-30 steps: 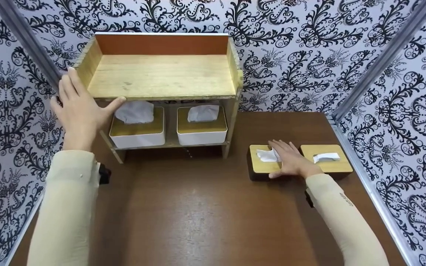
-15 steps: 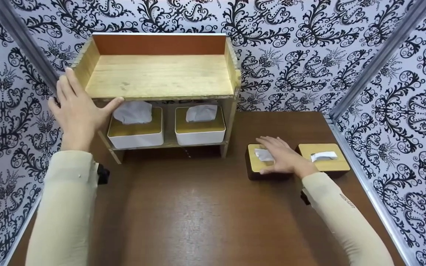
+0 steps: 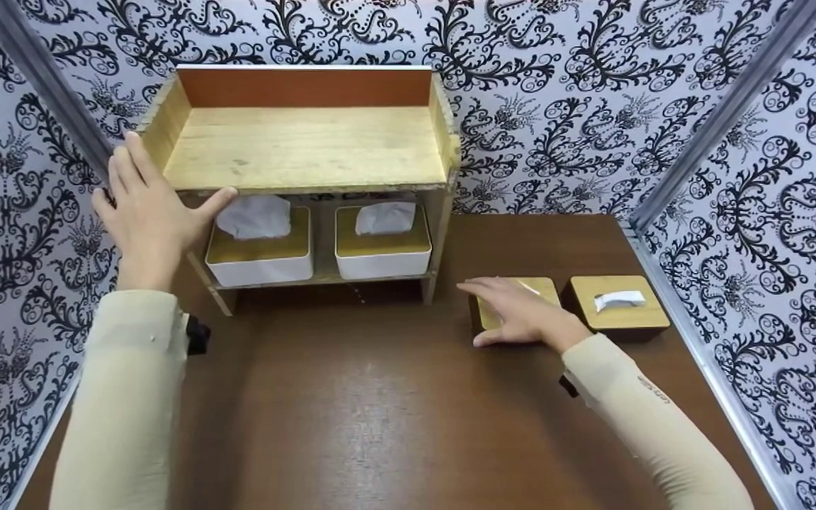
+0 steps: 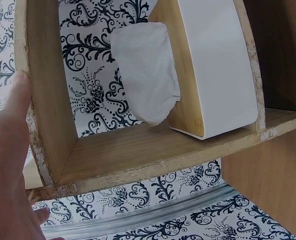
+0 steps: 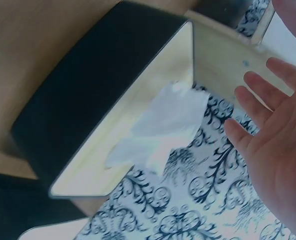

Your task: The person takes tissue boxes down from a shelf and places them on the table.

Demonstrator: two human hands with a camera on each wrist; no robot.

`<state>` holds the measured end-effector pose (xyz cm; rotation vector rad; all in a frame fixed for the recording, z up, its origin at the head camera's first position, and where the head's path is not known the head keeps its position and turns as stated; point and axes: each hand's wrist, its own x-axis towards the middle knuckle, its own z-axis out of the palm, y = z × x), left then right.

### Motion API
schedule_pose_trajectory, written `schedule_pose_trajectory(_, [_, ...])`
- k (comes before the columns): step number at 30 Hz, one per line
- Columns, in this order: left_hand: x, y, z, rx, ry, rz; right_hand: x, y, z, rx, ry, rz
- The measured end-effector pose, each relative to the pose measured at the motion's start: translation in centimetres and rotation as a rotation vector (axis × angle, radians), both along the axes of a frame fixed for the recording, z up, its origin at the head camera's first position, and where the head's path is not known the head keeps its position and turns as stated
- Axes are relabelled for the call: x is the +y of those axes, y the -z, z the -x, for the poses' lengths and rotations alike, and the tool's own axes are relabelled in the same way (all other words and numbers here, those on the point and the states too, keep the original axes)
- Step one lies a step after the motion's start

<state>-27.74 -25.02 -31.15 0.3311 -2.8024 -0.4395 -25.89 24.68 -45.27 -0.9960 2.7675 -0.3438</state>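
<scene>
My left hand (image 3: 149, 212) rests against the left front corner of a wooden shelf unit (image 3: 309, 149), fingers straight along its side and thumb on the front edge. In the left wrist view the thumb (image 4: 17, 95) touches the shelf's edge. My right hand (image 3: 518, 312) hovers with spread fingers over a dark tissue box (image 3: 544, 287) with a light wooden lid, hiding part of it. In the right wrist view, this dark box (image 5: 102, 75) has a white tissue (image 5: 163, 125) sticking out; the palm is apart from it and holds nothing.
Two white tissue boxes (image 3: 259, 270) with wooden lids stand side by side on the lower shelf. Another dark tissue box (image 3: 627, 319) stands right of the first, near the table's right edge. Patterned walls (image 3: 521, 106) enclose the brown table (image 3: 365, 425) at the back and sides.
My right hand has moved left and slightly toward me across the dark tissue box, covering its tissue. The left hand stays on the shelf unit. The boxes keep their places.
</scene>
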Motion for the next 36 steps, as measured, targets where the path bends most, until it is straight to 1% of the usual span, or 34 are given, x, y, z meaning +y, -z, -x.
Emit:
schedule_pose_trajectory(4, [0.0, 0.0, 0.0, -0.008, 0.003, -0.008, -1.2, -0.4, -0.5, 0.013, -0.052, -0.002])
schedule_pose_trajectory(10, [0.1, 0.1, 0.0, 0.003, 0.005, -0.007, -3.1, -1.0, -0.9, 0.035, -0.109, -0.008])
schedule_pose_trajectory(16, [0.1, 0.1, -0.1, -0.003, 0.004, -0.012, -5.0, -1.5, -1.2, 0.042, -0.167, 0.006])
schedule_pose_trajectory(19, [0.1, 0.1, 0.0, -0.007, 0.001, -0.005, -5.9, -1.8, -1.3, 0.060, -0.196, 0.019])
schedule_pose_trajectory(24, [0.0, 0.1, 0.0, -0.002, -0.003, 0.004, -7.6, -2.3, -1.0, 0.120, -0.256, 0.033])
schedule_pose_trajectory(29, [0.0, 0.1, 0.0, 0.002, -0.001, 0.006, -9.4, -2.7, -0.7, 0.166, -0.302, 0.016])
schedule_pose_trajectory(32, [0.0, 0.1, 0.0, 0.004, 0.001, 0.008, -10.5, -2.8, -0.5, 0.200, -0.311, -0.020])
schedule_pose_trajectory(36, [0.0, 0.1, 0.1, 0.005, 0.000, 0.012, -12.1, -3.1, -0.2, 0.241, -0.301, -0.070])
